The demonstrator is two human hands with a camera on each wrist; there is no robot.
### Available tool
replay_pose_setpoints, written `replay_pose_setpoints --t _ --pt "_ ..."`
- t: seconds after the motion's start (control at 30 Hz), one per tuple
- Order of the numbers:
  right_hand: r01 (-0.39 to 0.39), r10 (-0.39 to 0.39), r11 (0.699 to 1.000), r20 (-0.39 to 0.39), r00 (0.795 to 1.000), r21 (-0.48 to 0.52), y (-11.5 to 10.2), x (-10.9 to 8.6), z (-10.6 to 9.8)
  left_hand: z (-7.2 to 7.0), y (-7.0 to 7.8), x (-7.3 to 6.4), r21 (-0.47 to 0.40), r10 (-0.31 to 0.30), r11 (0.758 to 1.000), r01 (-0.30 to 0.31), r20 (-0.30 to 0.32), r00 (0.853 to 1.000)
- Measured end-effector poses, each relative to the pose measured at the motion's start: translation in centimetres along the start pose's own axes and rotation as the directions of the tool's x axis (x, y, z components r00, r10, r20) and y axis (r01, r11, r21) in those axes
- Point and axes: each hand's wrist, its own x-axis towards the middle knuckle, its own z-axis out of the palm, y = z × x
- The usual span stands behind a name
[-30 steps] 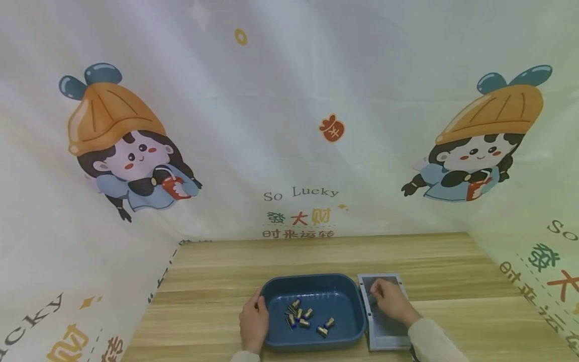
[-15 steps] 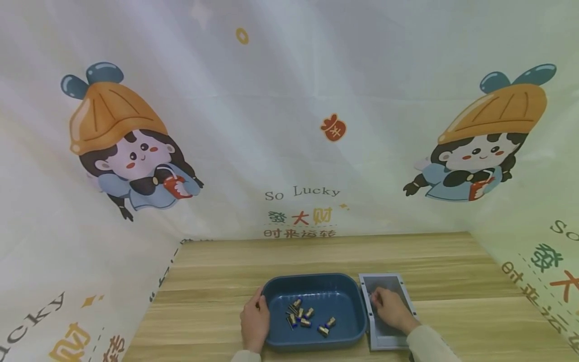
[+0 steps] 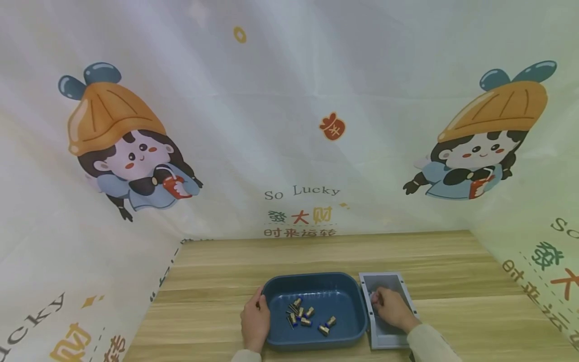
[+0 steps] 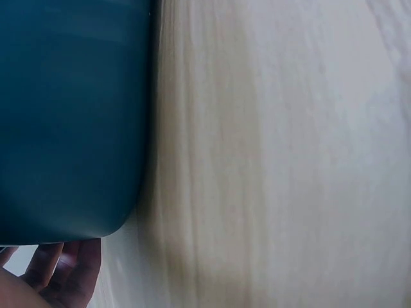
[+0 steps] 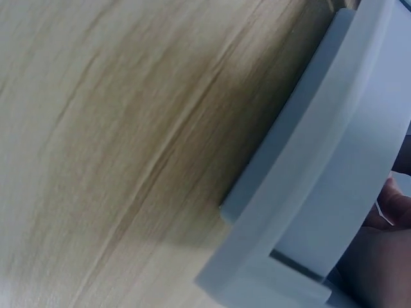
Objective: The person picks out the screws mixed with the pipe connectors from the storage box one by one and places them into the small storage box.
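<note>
A dark blue plastic tray (image 3: 316, 343) stands on the table, holding several short brass fittings (image 3: 323, 330) with blue ends. Thin dark metal pins or screws (image 3: 292, 309) lie among them. At the tray's left side my left hand (image 3: 255, 322) grips the rim, thumb on top and the other fingers outside, some showing past the corner in the left wrist view. Inside a grey rectangular box (image 3: 389, 346) right of the tray reaches my right hand (image 3: 392, 309), fingers bent together near the left inner wall. A tiny bluish spot shows by its fingertips; I cannot tell whether they hold it.
The wooden table (image 3: 217, 281) extends around both containers. Printed fabric walls (image 3: 298, 151) enclose it at the back and sides. The grey box's raised wall (image 5: 308, 167) stands between the right wrist camera and the fingers.
My right hand has lowered slightly deeper into the grey box over the last second, its fingertips staying near the left wall. The left hand, tray and fittings keep their places.
</note>
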Motion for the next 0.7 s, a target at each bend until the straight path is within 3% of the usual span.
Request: replay_pose_setpoints --t 0.7 --pt "0.032 -0.033 0.998 -0.011 0.999 -0.060 -0.32 0.91 -0.83 0.10 -0.10 0.01 0.001 0.003 1.000 -0.003 0.006 1.000"
